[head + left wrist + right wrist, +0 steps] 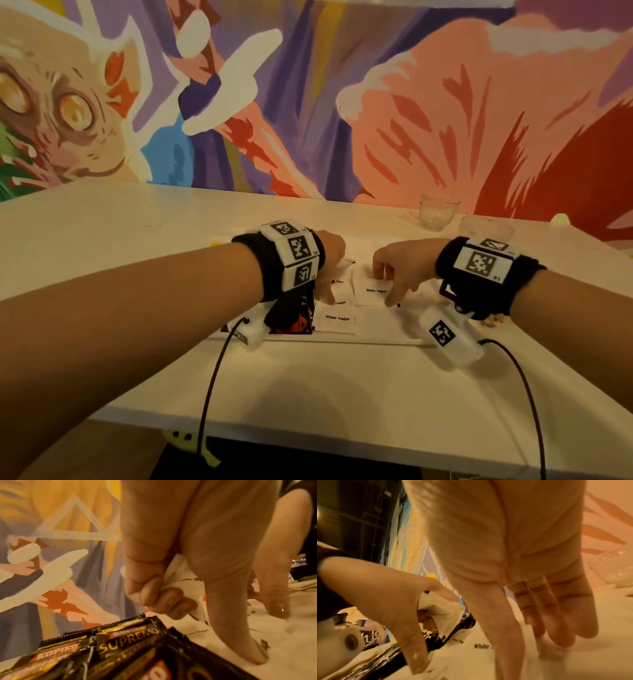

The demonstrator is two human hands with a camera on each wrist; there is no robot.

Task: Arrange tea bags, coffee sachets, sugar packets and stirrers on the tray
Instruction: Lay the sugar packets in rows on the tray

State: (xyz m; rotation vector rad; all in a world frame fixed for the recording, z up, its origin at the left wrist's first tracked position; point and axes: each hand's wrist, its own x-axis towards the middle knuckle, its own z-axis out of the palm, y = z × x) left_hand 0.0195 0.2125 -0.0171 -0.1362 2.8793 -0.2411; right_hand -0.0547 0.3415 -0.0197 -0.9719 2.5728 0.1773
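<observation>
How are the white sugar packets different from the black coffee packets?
The sugar packets are plain white with small black words; the coffee sachets are shiny black with gold and red print. The sugar packets lie to the right, the coffee sachets to the left on the tray. The left hand grips spare sugar packets, and neither hand holds coffee sachets. Both are flat and sealed.

Glossy foil coffee sachets (120,649), matt paper sugar pkts (337,318)

Coffee sachets (291,317) left of sugar pkts (337,318).
</observation>
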